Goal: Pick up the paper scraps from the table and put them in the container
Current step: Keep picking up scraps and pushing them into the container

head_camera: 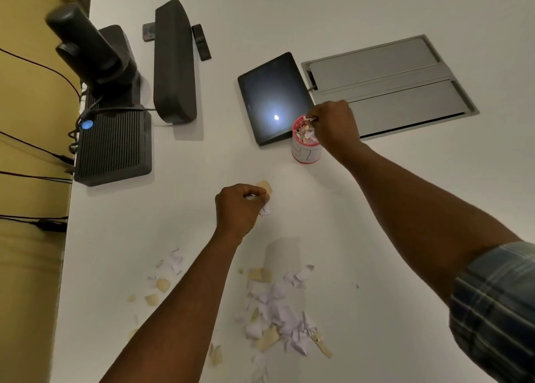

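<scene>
A small round container (306,154) with a pink rim and white side stands mid-table, filled with paper scraps. My right hand (335,125) hovers right over its mouth, fingers pinched on scraps at the rim. My left hand (238,207) is closed around white scraps at the table's middle, beside a tan scrap (265,185) lying on the white table (376,209). A big pile of white and tan paper scraps (280,316) lies near the front, with a smaller scatter of scraps (165,275) to its left.
A dark tablet (273,99) lies just behind the container. A grey cable hatch (388,84) is set into the table at the right. Black devices (115,148), a long speaker (173,61) and a camera (86,44) with cables crowd the back left.
</scene>
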The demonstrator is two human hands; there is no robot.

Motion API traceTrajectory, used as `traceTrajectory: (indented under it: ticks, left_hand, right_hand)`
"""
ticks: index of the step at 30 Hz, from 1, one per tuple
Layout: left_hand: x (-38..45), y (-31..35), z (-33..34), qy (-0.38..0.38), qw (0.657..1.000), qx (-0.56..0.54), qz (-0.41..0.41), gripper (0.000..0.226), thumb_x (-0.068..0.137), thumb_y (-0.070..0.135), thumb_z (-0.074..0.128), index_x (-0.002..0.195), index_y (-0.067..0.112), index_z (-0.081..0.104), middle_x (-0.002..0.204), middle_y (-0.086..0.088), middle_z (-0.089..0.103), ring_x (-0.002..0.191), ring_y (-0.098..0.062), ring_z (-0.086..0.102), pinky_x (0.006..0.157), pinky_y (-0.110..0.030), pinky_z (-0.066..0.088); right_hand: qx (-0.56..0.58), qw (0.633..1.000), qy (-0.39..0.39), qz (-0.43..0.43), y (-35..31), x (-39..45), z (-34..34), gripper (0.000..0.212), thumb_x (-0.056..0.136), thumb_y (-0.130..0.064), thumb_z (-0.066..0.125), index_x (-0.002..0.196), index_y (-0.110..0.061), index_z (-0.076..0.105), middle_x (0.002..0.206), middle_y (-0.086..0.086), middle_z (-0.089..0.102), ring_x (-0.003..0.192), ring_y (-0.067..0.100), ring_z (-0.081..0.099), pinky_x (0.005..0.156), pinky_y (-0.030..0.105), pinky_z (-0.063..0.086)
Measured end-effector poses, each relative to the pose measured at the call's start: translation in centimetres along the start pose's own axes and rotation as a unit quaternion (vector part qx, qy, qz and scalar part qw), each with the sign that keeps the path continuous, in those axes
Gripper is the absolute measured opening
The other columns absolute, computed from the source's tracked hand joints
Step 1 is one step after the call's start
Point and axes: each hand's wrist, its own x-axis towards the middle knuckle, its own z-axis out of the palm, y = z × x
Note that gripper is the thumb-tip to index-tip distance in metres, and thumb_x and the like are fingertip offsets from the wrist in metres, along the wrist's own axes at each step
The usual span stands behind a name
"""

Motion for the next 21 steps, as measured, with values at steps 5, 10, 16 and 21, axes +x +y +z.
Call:
traceTrajectory:
  ticks: [5, 10, 16, 21]
  left_hand:
    - [1.8, -0.1, 0.7, 0.003, 1.0, 0.009, -0.006, 0.006, 0.074, 0.017, 0.078, 0.074, 0.022, 0.074, 0.071, 0.015, 0.067, 0.064, 0.006, 0.062, 0.057, 0.003, 0.042]
    - [2.9, -0.4, 1.1, 0.011, 1.0, 0.009, -0.019, 0.004, 0.075, 0.019, 0.076, 0.073, 0.022, 0.075, 0.072, 0.008, 0.072, 0.065, -0.002, 0.066, 0.06, -0.001, 0.046]
    - [3.4, 0.6, 1.6, -0.007, 1.0, 0.008, -0.001, 0.005, 0.078, 0.018, 0.074, 0.074, 0.02, 0.075, 0.069, 0.004, 0.073, 0.068, -0.006, 0.068, 0.07, -0.009, 0.05]
    - [4.0, 2.9, 1.6, 0.006, 0.999, -0.003, 0.033, 0.027, 0.078, 0.015, 0.075, 0.061, 0.034, 0.065, 0.051, 0.022, 0.063, 0.057, 0.012, 0.06, 0.056, 0.003, 0.041]
  right_hand:
    - [-0.113, 0.986, -0.125, -0.005, 0.0, 2.1, 2.2, 0.032, 0.082, -0.018, 0.072, 0.107, 0.001, 0.064, 0.097, 0.021, 0.066, 0.088, 0.035, 0.066, 0.078, 0.036, 0.052]
    - [-0.148, 0.975, -0.164, 0.031, -0.5, 3.7, 3.7, 0.027, 0.078, -0.011, 0.072, 0.1, 0.001, 0.062, 0.078, 0.015, 0.051, 0.076, 0.032, 0.06, 0.064, 0.036, 0.046]
    - [-0.152, 0.966, -0.207, 0.038, -0.5, 4.1, 4.5, 0.019, 0.08, -0.009, 0.066, 0.095, 0.0, 0.06, 0.081, 0.013, 0.051, 0.074, 0.028, 0.053, 0.064, 0.034, 0.044]
    - [-0.123, 0.962, -0.242, 0.019, -0.5, 4.3, 2.4, 0.028, 0.084, -0.021, 0.065, 0.104, -0.002, 0.06, 0.083, 0.011, 0.055, 0.075, 0.024, 0.053, 0.062, 0.032, 0.042]
